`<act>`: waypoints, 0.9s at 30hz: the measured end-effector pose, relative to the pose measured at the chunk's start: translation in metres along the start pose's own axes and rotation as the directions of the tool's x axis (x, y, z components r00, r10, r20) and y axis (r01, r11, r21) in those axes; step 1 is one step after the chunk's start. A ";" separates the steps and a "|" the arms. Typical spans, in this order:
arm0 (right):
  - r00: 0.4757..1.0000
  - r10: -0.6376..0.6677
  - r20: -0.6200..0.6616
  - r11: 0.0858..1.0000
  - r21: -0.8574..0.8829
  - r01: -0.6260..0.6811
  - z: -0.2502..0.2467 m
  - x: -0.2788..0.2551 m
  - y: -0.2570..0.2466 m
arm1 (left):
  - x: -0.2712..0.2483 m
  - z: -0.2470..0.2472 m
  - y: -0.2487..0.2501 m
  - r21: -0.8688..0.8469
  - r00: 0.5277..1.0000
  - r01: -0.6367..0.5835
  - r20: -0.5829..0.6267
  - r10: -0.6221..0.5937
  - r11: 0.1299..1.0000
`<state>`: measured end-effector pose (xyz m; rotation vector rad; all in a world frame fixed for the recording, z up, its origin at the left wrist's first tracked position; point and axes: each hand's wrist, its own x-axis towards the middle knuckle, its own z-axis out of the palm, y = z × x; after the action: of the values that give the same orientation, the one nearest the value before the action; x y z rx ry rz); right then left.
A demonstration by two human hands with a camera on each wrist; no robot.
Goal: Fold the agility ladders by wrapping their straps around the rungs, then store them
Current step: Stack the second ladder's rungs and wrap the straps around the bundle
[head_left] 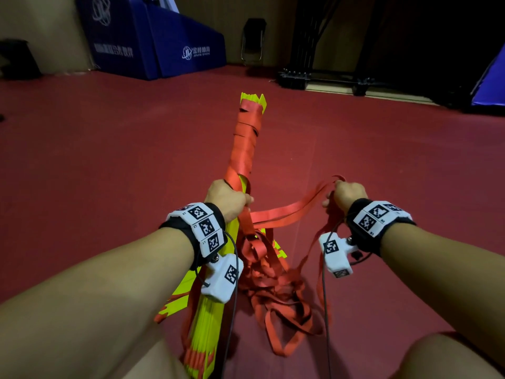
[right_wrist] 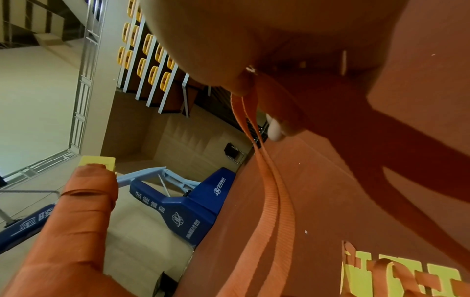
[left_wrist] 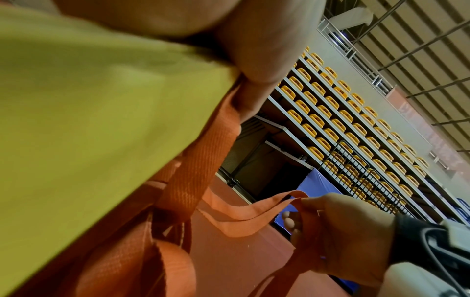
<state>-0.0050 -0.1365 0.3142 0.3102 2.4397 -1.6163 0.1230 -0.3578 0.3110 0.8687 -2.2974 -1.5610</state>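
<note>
A bundle of yellow rungs point(head_left: 205, 332) points away from me over the red floor, its far half wound in red strap point(head_left: 246, 143). My left hand point(head_left: 226, 198) grips the bundle at its middle; in the left wrist view the yellow rungs point(left_wrist: 89, 110) fill the left side under the thumb. My right hand point(head_left: 347, 194) holds a loose run of red strap point(head_left: 289, 210) out to the right, pinched between the fingers point(right_wrist: 276, 132). More loose strap point(head_left: 278, 296) lies tangled on the floor between my arms.
Blue padded bases point(head_left: 169, 47) stand against the far wall at left, a folding chair point(head_left: 252, 41) beside them. A dark metal frame point(head_left: 328, 77) sits at the back right. Tiers of yellow seats point(left_wrist: 356, 130) rise beyond. The red floor point(head_left: 95, 160) spreads all around.
</note>
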 end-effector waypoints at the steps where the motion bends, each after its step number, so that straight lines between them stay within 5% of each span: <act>1: 1.000 0.015 -0.013 1.000 -0.011 -0.015 -0.004 0.001 0.000 | 0.000 -0.001 0.000 0.002 1.000 -0.004 0.001 0.004 1.000; 5: 1.000 0.003 0.026 0.996 -0.091 -0.001 -0.015 0.006 0.006 | -0.002 -0.002 0.000 0.023 1.000 -0.010 0.004 0.009 1.000; 8: 0.999 -0.027 -0.037 0.930 -0.368 0.011 -0.013 0.009 0.008 | -0.004 -0.001 0.002 0.014 1.000 -0.018 0.004 0.018 1.000; 10: 0.983 -0.175 0.051 0.847 -0.502 0.177 0.000 -0.002 0.004 | -0.007 0.001 0.005 0.010 0.999 -0.029 0.015 0.029 1.000; 14: 0.813 -0.280 0.511 0.854 -0.255 0.454 0.033 -0.040 0.002 | -0.013 0.007 0.010 -0.057 0.996 -0.060 0.060 0.063 0.997; 17: 0.710 -0.284 0.644 0.793 -0.258 0.552 0.053 -0.056 0.008 | -0.018 0.010 0.013 -0.042 0.994 -0.091 0.058 0.094 0.995; 21: 0.677 -0.362 0.641 0.504 -0.476 0.720 0.063 -0.064 0.020 | -0.021 0.010 0.015 -0.115 0.991 -0.105 0.071 0.113 0.988; 27: 0.660 -0.425 0.620 0.492 -0.453 0.743 0.063 -0.066 0.015 | -0.015 -0.001 0.013 -0.061 0.996 -0.073 0.041 0.075 0.995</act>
<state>0.0655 -0.1935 0.2953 -1.0474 2.6516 -0.6309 0.1308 -0.3465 0.3248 0.7337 -2.2720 -1.6229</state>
